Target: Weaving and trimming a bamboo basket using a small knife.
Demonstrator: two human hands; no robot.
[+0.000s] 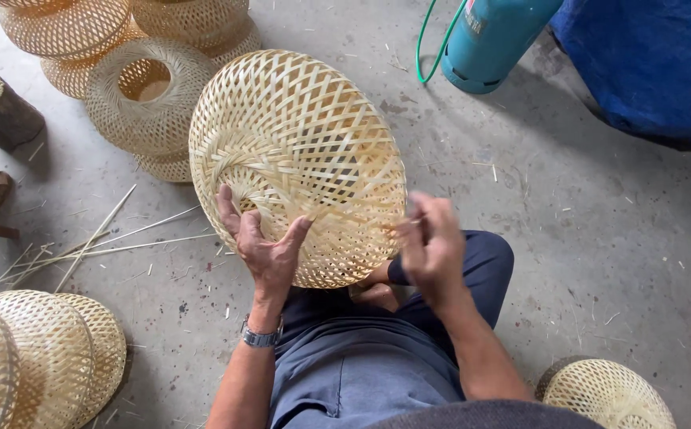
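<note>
Grey concrete floor [615,238], bamboo strips [107,238] scattered. Left hand [262,238] spread open, pressing woven bamboo shade [298,151] over lap. Right hand [431,246] pinched shut on strip end at shade's edge.

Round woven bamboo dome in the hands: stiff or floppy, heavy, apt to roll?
The pale round woven bamboo dome looks light: open lattice, propped by the left hand alone. Probably springy, not floppy, since it holds its shape. Its round rim could roll if set on edge.
</note>
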